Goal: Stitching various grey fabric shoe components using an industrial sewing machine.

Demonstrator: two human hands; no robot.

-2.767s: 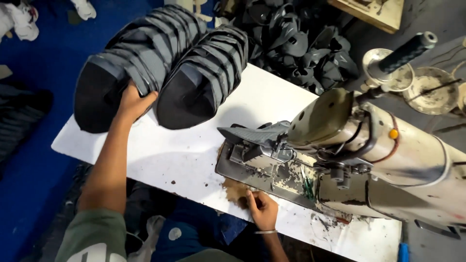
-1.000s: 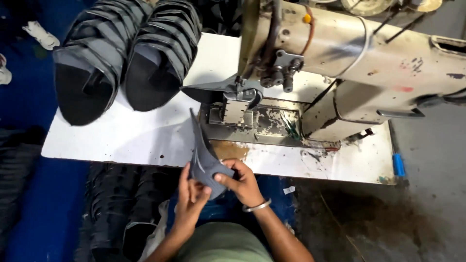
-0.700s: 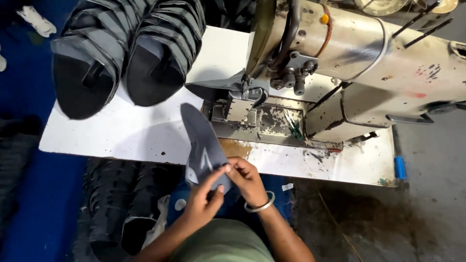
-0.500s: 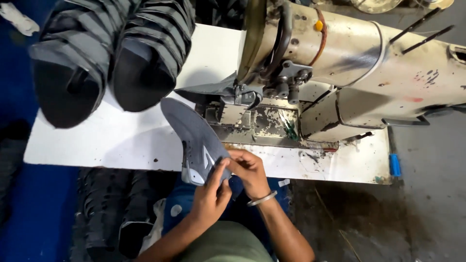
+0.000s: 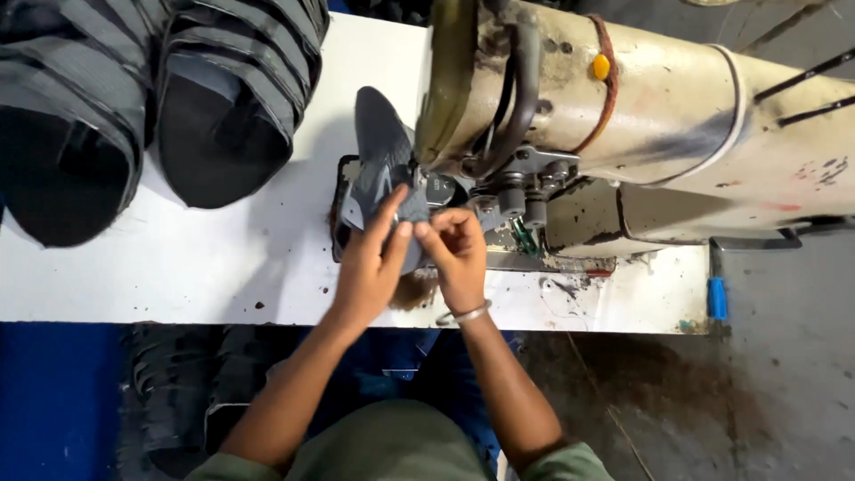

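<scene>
Two bare hands are seen at work at the near edge of a white desk [image 5: 178,276], both closed on one grey shoe-upper piece [image 5: 381,169]. The left hand [image 5: 370,267] is laid on the near end of the piece, its fingers extended and pressed together along the material, the thumb hidden beneath; its grip is nearly closed on the piece. The right hand [image 5: 459,258], on whose wrist a thin metal bangle [image 5: 463,314] is worn, is curled at 3 o'clock of the left hand, its fingertips pinched shut on the same end of the piece. The two hands are held touching at the fingertips.

The piece is stretched from the hands toward 12 o'clock, across the dark bed plate [image 5: 343,209] of a cream industrial sewing machine [image 5: 668,116], and its far pointed end is lifted beside the machine head. The needle area [image 5: 517,191] is found just at 2 o'clock of the right hand, very near the pinched edge; whether the piece is already under the presser foot cannot be told.

At 10 o'clock of the hands, well apart from them, two tall stacks of dark upper pieces [image 5: 160,98] are set side by side on the desk. A small blue object [image 5: 718,297] is seen at the desk's edge at 3 o'clock.
</scene>
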